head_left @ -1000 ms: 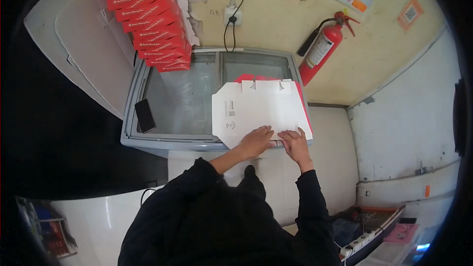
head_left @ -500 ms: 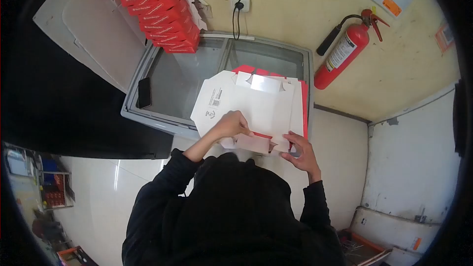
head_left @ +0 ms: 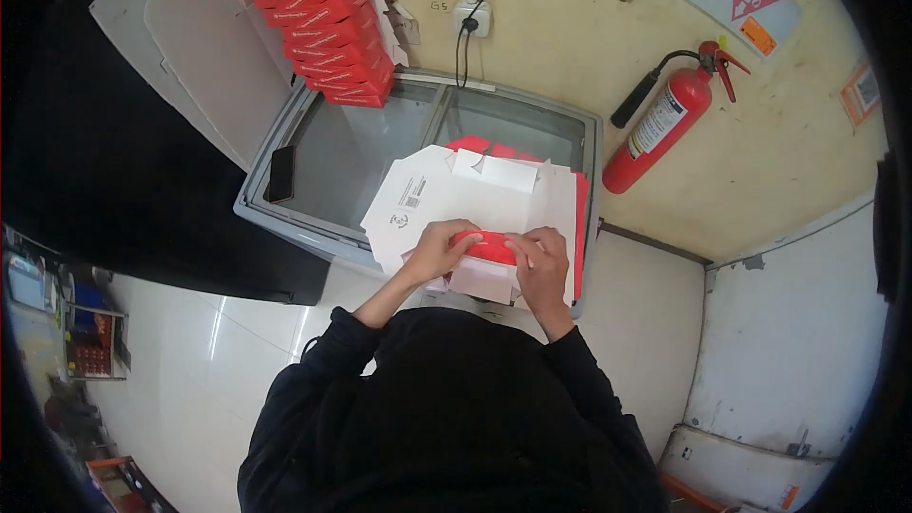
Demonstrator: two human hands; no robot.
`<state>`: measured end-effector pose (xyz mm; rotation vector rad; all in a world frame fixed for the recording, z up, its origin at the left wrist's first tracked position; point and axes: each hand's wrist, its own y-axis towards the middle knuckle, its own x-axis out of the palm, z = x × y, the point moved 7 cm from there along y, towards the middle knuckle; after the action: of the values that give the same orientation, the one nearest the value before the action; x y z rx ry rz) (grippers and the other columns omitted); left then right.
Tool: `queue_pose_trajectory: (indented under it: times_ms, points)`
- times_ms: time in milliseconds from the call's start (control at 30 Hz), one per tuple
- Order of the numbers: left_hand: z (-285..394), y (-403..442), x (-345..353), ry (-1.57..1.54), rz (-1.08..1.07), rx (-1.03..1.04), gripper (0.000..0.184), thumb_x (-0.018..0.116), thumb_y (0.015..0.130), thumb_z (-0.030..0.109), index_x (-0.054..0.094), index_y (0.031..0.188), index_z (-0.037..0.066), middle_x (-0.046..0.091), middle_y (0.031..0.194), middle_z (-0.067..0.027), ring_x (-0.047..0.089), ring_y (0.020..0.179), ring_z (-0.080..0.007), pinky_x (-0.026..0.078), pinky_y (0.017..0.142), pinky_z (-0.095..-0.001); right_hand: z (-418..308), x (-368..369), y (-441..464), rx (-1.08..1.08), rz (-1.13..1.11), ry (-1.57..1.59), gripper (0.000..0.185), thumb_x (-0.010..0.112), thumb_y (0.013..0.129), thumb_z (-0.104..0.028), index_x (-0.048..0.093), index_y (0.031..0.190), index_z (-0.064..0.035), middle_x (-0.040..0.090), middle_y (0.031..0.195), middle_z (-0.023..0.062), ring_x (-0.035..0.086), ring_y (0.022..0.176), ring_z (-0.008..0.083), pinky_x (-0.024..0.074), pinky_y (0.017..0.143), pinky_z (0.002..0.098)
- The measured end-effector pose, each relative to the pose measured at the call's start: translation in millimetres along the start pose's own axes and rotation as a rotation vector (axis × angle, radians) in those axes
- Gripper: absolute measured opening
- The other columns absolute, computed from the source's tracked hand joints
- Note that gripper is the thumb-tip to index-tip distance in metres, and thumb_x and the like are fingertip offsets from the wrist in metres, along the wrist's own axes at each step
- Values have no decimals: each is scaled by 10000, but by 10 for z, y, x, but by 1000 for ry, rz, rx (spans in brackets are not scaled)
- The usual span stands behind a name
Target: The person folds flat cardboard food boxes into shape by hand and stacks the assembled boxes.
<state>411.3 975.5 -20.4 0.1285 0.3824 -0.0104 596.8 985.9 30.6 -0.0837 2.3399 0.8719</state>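
Now your left hand and right hand pinch the red flap in their fingers; it runs left-to-right evenly between them, at the near side of the white carton atop the freezer.

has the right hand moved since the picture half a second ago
Yes, the right hand has moved left, away from the right edge of the freezer and closer to the left hand.

Both hands, left hand and right hand, pinch the red flap of a white carton on a freezer. Left lies a phone; behind, stacked red boxes; an extinguisher is right, by the wall.
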Motion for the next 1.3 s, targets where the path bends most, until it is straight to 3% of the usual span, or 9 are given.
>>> queue_pose_trajectory:
  times_ms: [100, 200, 300, 467, 667, 933, 1033, 1133, 1300]
  points:
    - [36, -34, 17, 2, -41, -30, 166, 655, 923, 156, 710, 983, 11, 703, 873, -150, 644, 722, -218, 502, 699, -322, -7, 69, -8, -101, -113, 17, 118, 739, 790, -94, 724, 904, -116, 595, 858, 62, 570, 876, 267, 438, 827, 409]
    - [73, -65, 35, -78, -91, -139, 177, 663, 941, 175, 709, 1015, 20, 674, 785, -57, 567, 666, -74, 485, 618, -274, -27, 42, 65, -168, -187, -27, 132, 706, 827, -132, 681, 956, -112, 623, 870, 73, 595, 901, 269, 394, 910, 446]
    - [-10, -77, 23, -22, -114, -10, 199, 685, 909, 164, 698, 1045, 20, 700, 889, -112, 654, 805, -187, 531, 740, -342, 13, 209, 42, -220, -486, -132, 179, 629, 894, -148, 601, 1065, -102, 664, 889, 96, 641, 877, 258, 324, 985, 461]
    - [323, -490, -539, 477, 40, 191, 314, 751, 769, 125, 685, 1056, 18, 677, 1105, -155, 610, 1070, -353, 491, 911, -405, 43, 32, 277, 37, -464, 78, 136, 605, 907, -112, 644, 1034, -83, 678, 908, 110, 645, 857, 279, 386, 906, 421]
    - [311, -433, -890, 574, 215, -229, 152, 727, 791, 178, 701, 868, 50, 709, 858, -106, 681, 855, -289, 521, 700, -407, -163, 88, 428, -34, -364, 257, 125, 613, 882, -63, 681, 985, -47, 643, 858, 119, 606, 801, 313, 446, 781, 390]
    - [1081, -300, -620, 1140, 243, 356, 54, 639, 727, 149, 672, 703, 113, 654, 704, -16, 622, 810, -184, 428, 806, -350, -704, 243, 478, -183, -413, 289, 149, 608, 860, -21, 689, 980, -53, 614, 828, 95, 561, 829, 272, 437, 760, 386]
    - [1077, -269, -865, 798, 121, 363, 123, 681, 737, 241, 662, 689, 128, 636, 686, 27, 610, 796, -166, 428, 812, -337, -646, 201, 458, -187, -396, 366, 142, 608, 858, -12, 690, 965, -57, 624, 832, 87, 557, 822, 269, 436, 773, 372]
    - [1173, -285, -617, 1204, 74, 400, 111, 685, 748, 223, 668, 751, 113, 649, 764, 22, 600, 814, -164, 421, 810, -338, -714, 194, 425, -237, -326, 313, 130, 620, 858, -14, 687, 962, -53, 632, 832, 85, 563, 802, 272, 447, 772, 356]
    - [1346, -484, -445, 1076, 292, 307, 476, 691, 760, 204, 600, 1197, 39, 606, 1164, -127, 572, 1118, -290, 375, 1033, -417, -760, 122, 370, -161, -172, 302, 150, 666, 844, 5, 666, 991, -21, 657, 849, 104, 596, 790, 228, 478, 739, 318]
